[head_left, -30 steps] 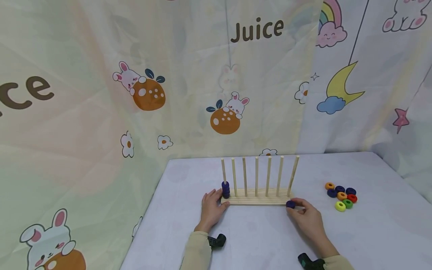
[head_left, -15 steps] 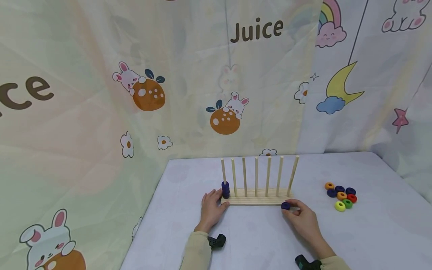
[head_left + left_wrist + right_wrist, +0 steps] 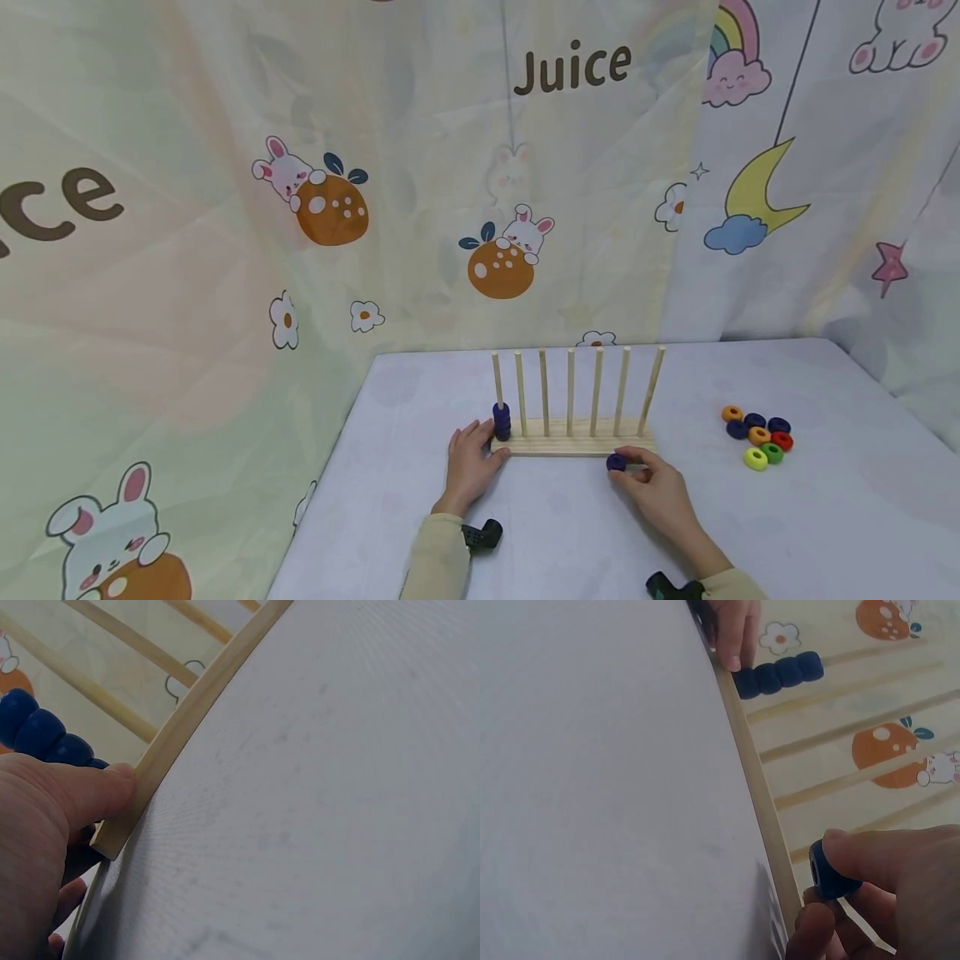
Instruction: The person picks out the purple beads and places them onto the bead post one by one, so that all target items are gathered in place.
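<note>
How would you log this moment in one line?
left grip: holds left end of wooden rack | right grip: pinches blue bead, off pegs | leftmost peg: blue bead stack | loose beads: right of rack

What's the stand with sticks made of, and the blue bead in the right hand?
The peg stand looks like bare, dull wood: it's pale tan with faint grain lines. The dark blue bead in the right hand looks smooth with a soft shine, maybe painted wood or plastic; the even colour leaves it open.
</note>
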`<state>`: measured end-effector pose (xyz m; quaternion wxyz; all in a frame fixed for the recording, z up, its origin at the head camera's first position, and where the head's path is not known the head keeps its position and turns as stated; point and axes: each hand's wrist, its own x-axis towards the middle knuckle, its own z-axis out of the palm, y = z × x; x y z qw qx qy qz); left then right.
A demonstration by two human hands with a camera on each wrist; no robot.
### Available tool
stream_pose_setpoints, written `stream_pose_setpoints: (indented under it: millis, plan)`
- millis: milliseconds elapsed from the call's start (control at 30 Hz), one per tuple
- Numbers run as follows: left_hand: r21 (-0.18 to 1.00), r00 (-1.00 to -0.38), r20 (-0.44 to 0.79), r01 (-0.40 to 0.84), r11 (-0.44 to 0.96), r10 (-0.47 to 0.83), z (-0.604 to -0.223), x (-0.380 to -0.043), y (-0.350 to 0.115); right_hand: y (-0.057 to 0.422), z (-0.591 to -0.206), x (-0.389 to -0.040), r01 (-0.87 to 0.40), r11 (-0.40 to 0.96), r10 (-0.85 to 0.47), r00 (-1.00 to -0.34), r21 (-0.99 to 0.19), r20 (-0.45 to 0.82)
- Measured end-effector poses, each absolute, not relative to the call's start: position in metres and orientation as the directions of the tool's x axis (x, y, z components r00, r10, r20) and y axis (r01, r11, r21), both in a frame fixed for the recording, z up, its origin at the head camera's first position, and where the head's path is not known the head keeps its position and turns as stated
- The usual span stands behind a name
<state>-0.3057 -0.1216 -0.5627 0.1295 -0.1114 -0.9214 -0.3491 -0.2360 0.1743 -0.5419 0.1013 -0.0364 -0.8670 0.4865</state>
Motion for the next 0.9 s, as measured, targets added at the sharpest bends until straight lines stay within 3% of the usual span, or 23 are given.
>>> stream_pose_setpoints:
  millis: [900]
  plan:
    - [0.614,-0.936,0.331,0.308,0.727,0.117,-0.562,-0.304,-0.121,0.149,-0.535,-0.239,-0.054,0.476,0.074,-0.992,-0.878,0.102]
